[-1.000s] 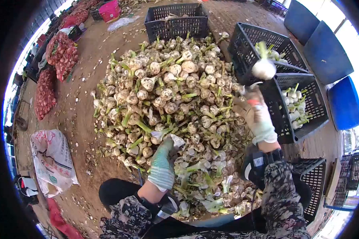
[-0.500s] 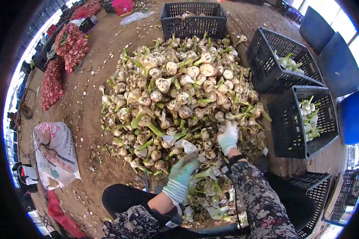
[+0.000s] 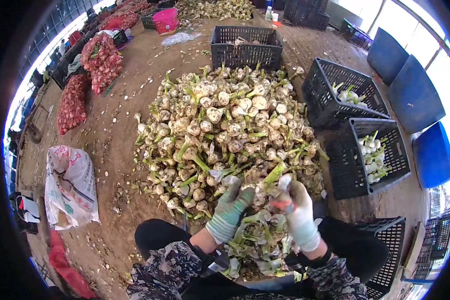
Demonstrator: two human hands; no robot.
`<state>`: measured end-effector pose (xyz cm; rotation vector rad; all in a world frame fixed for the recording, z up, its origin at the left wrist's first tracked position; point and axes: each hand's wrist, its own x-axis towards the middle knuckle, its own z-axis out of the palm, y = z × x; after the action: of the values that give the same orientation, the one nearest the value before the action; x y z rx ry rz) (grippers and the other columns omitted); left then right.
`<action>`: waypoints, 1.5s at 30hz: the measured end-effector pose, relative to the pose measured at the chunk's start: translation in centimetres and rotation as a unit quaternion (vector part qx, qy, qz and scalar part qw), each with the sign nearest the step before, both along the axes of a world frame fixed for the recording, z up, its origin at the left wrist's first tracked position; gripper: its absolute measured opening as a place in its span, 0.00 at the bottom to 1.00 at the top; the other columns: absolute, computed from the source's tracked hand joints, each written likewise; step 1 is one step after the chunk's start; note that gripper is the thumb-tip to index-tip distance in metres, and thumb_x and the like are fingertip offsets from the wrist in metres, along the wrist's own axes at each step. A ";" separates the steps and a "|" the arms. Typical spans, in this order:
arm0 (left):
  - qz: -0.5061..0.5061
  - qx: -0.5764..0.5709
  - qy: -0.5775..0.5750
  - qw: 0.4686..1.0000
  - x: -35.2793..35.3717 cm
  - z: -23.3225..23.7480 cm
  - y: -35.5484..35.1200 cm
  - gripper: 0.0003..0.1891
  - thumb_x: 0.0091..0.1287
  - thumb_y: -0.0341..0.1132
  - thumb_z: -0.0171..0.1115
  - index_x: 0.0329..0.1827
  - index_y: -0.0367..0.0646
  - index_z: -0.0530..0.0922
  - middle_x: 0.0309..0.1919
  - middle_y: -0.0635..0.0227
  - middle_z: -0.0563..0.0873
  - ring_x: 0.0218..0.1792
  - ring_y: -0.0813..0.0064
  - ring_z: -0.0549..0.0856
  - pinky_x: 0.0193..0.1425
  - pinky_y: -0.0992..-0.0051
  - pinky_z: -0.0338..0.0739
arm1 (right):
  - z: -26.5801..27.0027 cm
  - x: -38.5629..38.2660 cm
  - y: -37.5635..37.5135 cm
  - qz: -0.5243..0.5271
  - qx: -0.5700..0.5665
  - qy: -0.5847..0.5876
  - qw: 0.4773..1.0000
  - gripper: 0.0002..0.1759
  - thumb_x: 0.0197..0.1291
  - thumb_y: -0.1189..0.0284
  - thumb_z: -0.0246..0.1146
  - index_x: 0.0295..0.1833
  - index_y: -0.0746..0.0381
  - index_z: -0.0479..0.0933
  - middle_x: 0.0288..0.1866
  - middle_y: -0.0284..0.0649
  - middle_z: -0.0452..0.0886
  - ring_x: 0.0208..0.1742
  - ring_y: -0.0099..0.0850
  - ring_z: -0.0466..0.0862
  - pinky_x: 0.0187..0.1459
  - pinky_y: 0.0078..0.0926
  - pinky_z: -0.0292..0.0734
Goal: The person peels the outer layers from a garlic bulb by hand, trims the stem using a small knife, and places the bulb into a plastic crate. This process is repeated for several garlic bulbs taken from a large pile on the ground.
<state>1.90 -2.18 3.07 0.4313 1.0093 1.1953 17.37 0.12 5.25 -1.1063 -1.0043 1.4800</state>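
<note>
A large heap of garlic bulbs (image 3: 220, 125) with cut green stems lies in front of me. At its near edge my left hand (image 3: 230, 207), in a striped green-white glove, is closed round a garlic bulb (image 3: 259, 194) whose thick green stem (image 3: 275, 173) points up and right. My right hand (image 3: 299, 207), in a pale glove, is curled just right of that bulb, close to the stem. Something small and red-orange shows at its fingers; I cannot tell what it is. Peeled leaves and stem trimmings (image 3: 262, 245) lie below both hands, between my knees.
Two black crates (image 3: 330, 165) (image 3: 312, 100) with cleaned garlic stand at the right. Another black crate (image 3: 247, 55) is behind the heap. A white sack (image 3: 70, 185) and red net bags (image 3: 72, 105) lie at left. An additional crate (image 3: 387, 250) sits by my right knee.
My right hand has come back from the heap towards my left hand. A garlic bulb with a green stem is now between them. The view has tilted up slightly.
</note>
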 end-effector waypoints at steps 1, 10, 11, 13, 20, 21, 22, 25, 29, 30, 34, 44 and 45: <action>0.000 0.003 -0.003 1.000 0.2 0.1 -0.2 0.27 0.62 0.38 0.59 0.62 0.37 0.61 0.52 0.64 0.74 0.52 0.75 0.73 0.57 0.77 0.68 | 0.6 0.7 0.5 0.065 -0.053 0.026 0.996 0.25 0.54 0.61 0.63 0.50 0.65 0.65 0.37 0.36 0.73 0.33 0.23 0.77 0.31 0.17 0.74; 0.042 0.332 0.410 0.849 -0.8 -0.3 -0.5 0.38 0.54 0.33 0.67 0.65 0.33 0.55 0.58 0.56 0.67 0.58 0.67 0.70 0.61 0.72 0.64 | 1.0 -1.9 1.1 0.095 -0.200 0.068 0.973 0.23 0.52 0.68 0.65 0.51 0.64 0.66 0.36 0.31 0.75 0.29 0.19 0.76 0.26 0.16 0.71; 0.053 0.330 0.417 0.845 -0.8 -0.4 -0.5 0.38 0.54 0.32 0.67 0.65 0.33 0.55 0.57 0.56 0.68 0.57 0.67 0.70 0.60 0.72 0.65 | 0.8 -2.3 1.2 0.086 -0.180 0.080 0.977 0.22 0.52 0.69 0.64 0.50 0.64 0.66 0.36 0.32 0.75 0.28 0.18 0.75 0.26 0.15 0.71; 0.063 0.310 0.366 0.875 -0.6 -0.4 -0.4 0.37 0.55 0.31 0.66 0.65 0.34 0.55 0.57 0.57 0.69 0.56 0.69 0.71 0.59 0.73 0.66 | 0.4 -2.7 1.3 0.081 -0.129 0.041 0.987 0.20 0.54 0.68 0.63 0.49 0.65 0.67 0.34 0.33 0.75 0.27 0.17 0.75 0.24 0.13 0.69; 0.047 0.204 0.163 0.964 -0.5 0.4 -0.2 0.34 0.59 0.28 0.62 0.66 0.36 0.54 0.54 0.66 0.71 0.50 0.79 0.73 0.54 0.79 0.69 | -0.3 -2.2 1.6 0.105 -0.158 0.090 0.978 0.27 0.52 0.61 0.65 0.53 0.62 0.65 0.27 0.30 0.73 0.16 0.15 0.68 0.15 0.10 0.59; 0.046 0.199 0.098 0.974 -0.4 0.4 -0.3 0.33 0.60 0.29 0.60 0.66 0.37 0.55 0.53 0.66 0.71 0.49 0.80 0.73 0.54 0.80 0.69 | -0.6 -1.9 1.8 0.149 -0.118 0.163 0.968 0.35 0.46 0.58 0.69 0.54 0.64 0.62 0.31 0.32 0.75 0.20 0.17 0.71 0.18 0.12 0.63; 0.044 0.198 0.098 0.974 -0.4 0.5 -0.3 0.33 0.60 0.29 0.60 0.66 0.37 0.55 0.53 0.66 0.71 0.49 0.80 0.73 0.54 0.80 0.69 | -0.7 -1.6 1.8 0.147 -0.118 0.163 0.968 0.35 0.46 0.58 0.69 0.54 0.64 0.62 0.31 0.32 0.75 0.20 0.17 0.71 0.18 0.12 0.63; 0.033 0.183 0.131 0.974 0.0 0.6 -0.2 0.30 0.62 0.30 0.59 0.66 0.36 0.56 0.53 0.67 0.72 0.49 0.81 0.73 0.53 0.80 0.69 | -0.8 -1.6 1.9 0.129 -0.151 0.055 0.979 0.40 0.42 0.51 0.70 0.53 0.64 0.61 0.35 0.32 0.75 0.22 0.18 0.74 0.18 0.11 0.65; 0.035 0.079 0.078 0.993 -0.3 -0.1 0.0 0.30 0.63 0.34 0.58 0.65 0.36 0.57 0.51 0.68 0.74 0.49 0.82 0.73 0.53 0.81 0.69 | -1.4 -0.2 1.6 0.178 -0.132 0.055 0.974 0.41 0.42 0.51 0.70 0.54 0.67 0.62 0.39 0.36 0.76 0.31 0.22 0.78 0.26 0.15 0.73; 0.032 0.051 0.063 0.996 -0.5 -0.2 0.1 0.30 0.64 0.35 0.57 0.66 0.35 0.57 0.51 0.68 0.74 0.49 0.83 0.73 0.52 0.82 0.69 | -2.0 -0.2 1.4 0.176 -0.135 0.055 0.973 0.41 0.42 0.51 0.70 0.54 0.67 0.62 0.39 0.36 0.76 0.31 0.22 0.78 0.26 0.15 0.73; 0.000 0.030 0.098 0.995 -0.6 0.4 0.2 0.29 0.64 0.37 0.57 0.65 0.35 0.58 0.50 0.69 0.75 0.46 0.84 0.74 0.52 0.83 0.69 | -1.9 -0.2 1.3 0.164 -0.085 0.119 0.976 0.36 0.46 0.57 0.68 0.54 0.68 0.63 0.41 0.39 0.77 0.35 0.25 0.80 0.31 0.19 0.77; -0.079 -0.091 -0.188 0.975 -0.5 -3.2 0.4 0.26 0.62 0.56 0.51 0.49 0.41 0.72 0.40 0.64 0.81 0.37 0.71 0.82 0.38 0.72 0.80 | -1.9 -0.9 0.7 0.063 -0.161 -0.036 0.984 0.11 0.56 0.78 0.53 0.45 0.67 0.70 0.31 0.38 0.77 0.18 0.23 0.75 0.15 0.18 0.68; 0.016 -0.044 -0.215 0.975 0.7 -4.2 0.5 0.26 0.62 0.53 0.54 0.51 0.39 0.70 0.44 0.62 0.79 0.41 0.69 0.81 0.41 0.71 0.79 | -0.7 -1.1 1.0 0.025 -0.255 0.031 0.966 0.10 0.57 0.78 0.50 0.44 0.66 0.70 0.28 0.36 0.76 0.15 0.24 0.73 0.12 0.19 0.65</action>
<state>2.62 -1.70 -1.11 0.0771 0.6912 1.2019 16.24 1.17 4.60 -1.3875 -0.6216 1.8627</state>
